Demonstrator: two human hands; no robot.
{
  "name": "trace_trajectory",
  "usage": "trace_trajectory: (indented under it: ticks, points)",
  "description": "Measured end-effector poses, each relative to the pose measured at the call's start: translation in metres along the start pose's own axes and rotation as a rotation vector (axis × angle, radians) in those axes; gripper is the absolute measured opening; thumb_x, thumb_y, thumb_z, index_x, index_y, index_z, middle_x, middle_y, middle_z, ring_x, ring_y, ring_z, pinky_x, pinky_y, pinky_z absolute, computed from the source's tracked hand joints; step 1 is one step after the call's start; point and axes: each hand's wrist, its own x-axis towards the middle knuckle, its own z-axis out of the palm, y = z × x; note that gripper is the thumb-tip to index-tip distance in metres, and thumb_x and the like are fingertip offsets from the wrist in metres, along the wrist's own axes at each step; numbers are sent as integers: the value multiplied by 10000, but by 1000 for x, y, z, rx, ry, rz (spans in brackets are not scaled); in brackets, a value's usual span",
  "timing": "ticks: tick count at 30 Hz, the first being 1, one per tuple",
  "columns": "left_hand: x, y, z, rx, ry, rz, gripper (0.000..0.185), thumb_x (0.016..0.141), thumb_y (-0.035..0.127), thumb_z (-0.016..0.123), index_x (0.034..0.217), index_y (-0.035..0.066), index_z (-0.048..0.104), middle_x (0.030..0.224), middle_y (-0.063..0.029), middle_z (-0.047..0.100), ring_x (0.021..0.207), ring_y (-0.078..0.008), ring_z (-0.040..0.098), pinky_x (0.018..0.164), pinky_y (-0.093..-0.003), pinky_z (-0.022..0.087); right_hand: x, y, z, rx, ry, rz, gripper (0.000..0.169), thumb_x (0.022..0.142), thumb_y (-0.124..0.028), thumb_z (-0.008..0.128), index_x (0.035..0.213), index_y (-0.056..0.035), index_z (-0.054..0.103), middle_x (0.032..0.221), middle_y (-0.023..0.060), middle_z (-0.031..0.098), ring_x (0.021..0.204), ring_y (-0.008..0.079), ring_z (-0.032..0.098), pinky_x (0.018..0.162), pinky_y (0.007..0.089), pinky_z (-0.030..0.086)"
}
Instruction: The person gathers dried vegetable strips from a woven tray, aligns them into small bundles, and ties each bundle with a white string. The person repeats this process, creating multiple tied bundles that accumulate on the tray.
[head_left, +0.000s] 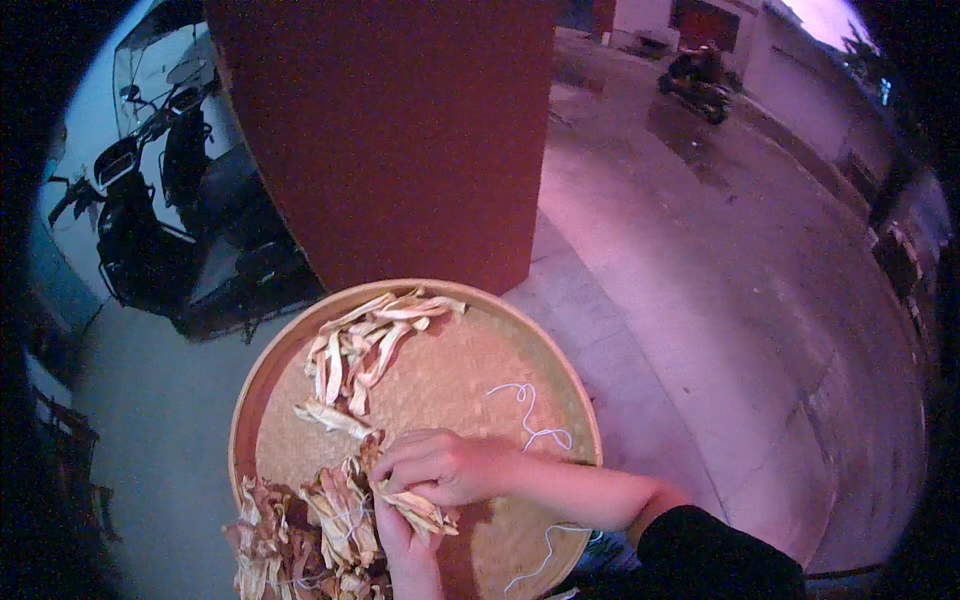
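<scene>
A round woven bamboo tray (465, 360) lies before me. My left hand (405, 532), low in the tray, is closed around a small bunch of dried strips (420, 511), pale and yellowish. My right hand (442, 465) is over the top of that bunch, its fingers bent onto it; the fingertips are partly hidden. To the left lie bundles of dried strips (341, 517) tied with white string. Loose pale strips (360, 345) are heaped at the tray's upper left, one piece (334, 418) just below them. White string (531, 412) curls at the right, and another length (547, 555) lies lower right.
A dark red panel (405, 150) stands just beyond the tray. Parked scooters (142, 217) are at the left. On the paved road (712, 300) to the right, a motorbike (697, 86) is at the far side, near a wall.
</scene>
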Motion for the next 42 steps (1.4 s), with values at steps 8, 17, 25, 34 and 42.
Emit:
trace_trajectory:
  ticks: [8, 17, 25, 34, 42]
  points:
    - [-1, -2, 22, -179, -65, 112, 565, 846, 535, 563, 1142, 54, 540, 1116, -120, 585, 1022, -274, 593, 860, -410, 531, -3, 4, 1, 28, -102, 81, 114, 709, 49, 598, 805, -1, 633, 961, 121, 648, 937, 297, 600, 808, 379, 487]
    - [2, 11, -33, 91, -301, -28, 361, 844, 172, 636, 1147, 29, 502, 1080, -127, 582, 970, -264, 587, 778, -434, 533, -4, 16, -10, 408, 73, 349, 123, 731, 26, 578, 779, -38, 671, 838, 75, 681, 932, 219, 591, 831, 344, 465]
    - [-39, -11, 33, 400, -280, 121, 490, 711, 129, 655, 1133, 54, 418, 812, -61, 488, 749, -209, 511, 569, -372, 487, -4, 44, 14, -327, -4, 368, 423, 819, -200, 594, 1236, -138, 557, 1315, 161, 481, 1206, 276, 475, 989, 385, 397]
    - [-33, -15, 34, 449, -336, 14, 319, 739, 24, 707, 1018, 22, 551, 891, -72, 608, 809, -162, 609, 689, -287, 511, -24, 71, 54, -885, -308, 331, 537, 834, -448, 542, 1279, -149, 514, 1428, 160, 328, 1320, 297, 309, 1079, 442, 223]
    - [-25, -6, 24, 155, -252, -8, 383, 786, 30, 654, 1132, 62, 494, 907, -72, 600, 801, -196, 612, 704, -320, 519, -14, 55, 14, -656, 56, 721, 254, 748, -207, 679, 946, -50, 652, 1017, 119, 634, 929, 323, 592, 812, 398, 457]
